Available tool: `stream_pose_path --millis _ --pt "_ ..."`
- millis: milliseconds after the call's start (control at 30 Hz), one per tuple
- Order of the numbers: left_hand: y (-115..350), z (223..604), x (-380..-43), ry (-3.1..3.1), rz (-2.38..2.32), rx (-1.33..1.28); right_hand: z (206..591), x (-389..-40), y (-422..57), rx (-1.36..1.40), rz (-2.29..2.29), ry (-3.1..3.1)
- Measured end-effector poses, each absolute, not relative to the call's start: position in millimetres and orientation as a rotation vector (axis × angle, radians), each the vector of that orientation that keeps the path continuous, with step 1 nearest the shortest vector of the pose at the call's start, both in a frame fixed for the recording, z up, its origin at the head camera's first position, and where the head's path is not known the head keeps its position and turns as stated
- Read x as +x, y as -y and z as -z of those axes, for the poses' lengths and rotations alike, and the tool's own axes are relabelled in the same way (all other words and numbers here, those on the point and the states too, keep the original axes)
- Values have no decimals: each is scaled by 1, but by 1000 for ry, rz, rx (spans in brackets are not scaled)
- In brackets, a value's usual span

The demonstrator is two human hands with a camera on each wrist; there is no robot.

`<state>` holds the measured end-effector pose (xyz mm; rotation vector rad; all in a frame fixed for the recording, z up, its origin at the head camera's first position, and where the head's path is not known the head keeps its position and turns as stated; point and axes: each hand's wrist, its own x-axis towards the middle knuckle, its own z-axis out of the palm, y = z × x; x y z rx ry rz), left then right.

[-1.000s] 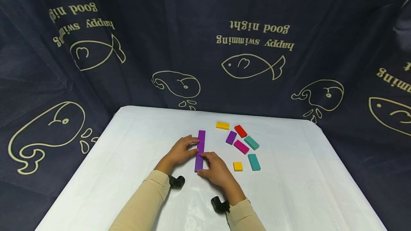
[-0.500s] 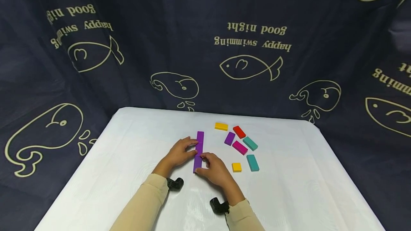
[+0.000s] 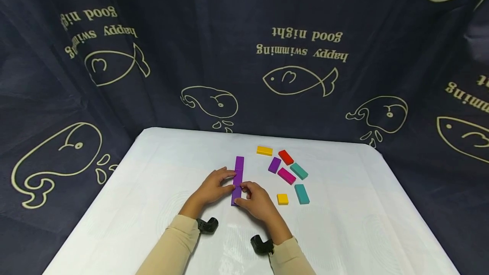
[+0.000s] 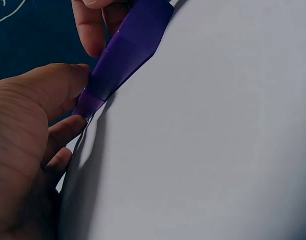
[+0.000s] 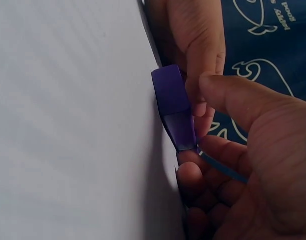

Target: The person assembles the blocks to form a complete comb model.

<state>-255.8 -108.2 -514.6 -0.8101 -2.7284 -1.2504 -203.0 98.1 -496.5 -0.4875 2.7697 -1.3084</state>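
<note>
In the head view, three purple blocks form a straight row running away from me: a far block point(image 3: 239, 163), a middle block point(image 3: 237, 177) and a near block point(image 3: 235, 196). From the left, my left hand point(image 3: 211, 187) holds the row's side, thumb and index finger at the middle block. My right hand point(image 3: 260, 203) pinches the near block, its thumb by the near end and its index finger at the right side. The left wrist view shows the purple row point(image 4: 125, 50) running past my left thumb point(image 4: 68, 82). Fingers partly hide the row.
Right of the row lie a yellow block point(image 3: 265, 150), a red block point(image 3: 285, 157), another purple block point(image 3: 274, 165), a pink block point(image 3: 286, 176), two teal blocks point(image 3: 302, 194) and a short yellow block point(image 3: 282, 199). A dark printed cloth point(image 3: 244, 54) hangs behind the white table point(image 3: 351, 224).
My left hand has slid slightly toward me along the row. My right thumb has shifted a little over the near block's end. The blocks keep their places.
</note>
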Motion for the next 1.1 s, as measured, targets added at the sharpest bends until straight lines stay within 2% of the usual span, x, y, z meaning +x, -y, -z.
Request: stream_pose_path --millis 633,1100 --pt "108 515 -253 2727 1224 -815 496 -202 -98 -512 1267 -2761" --pt "109 510 -214 2758 1362 -794 495 -202 -100 -480 1329 -2727"
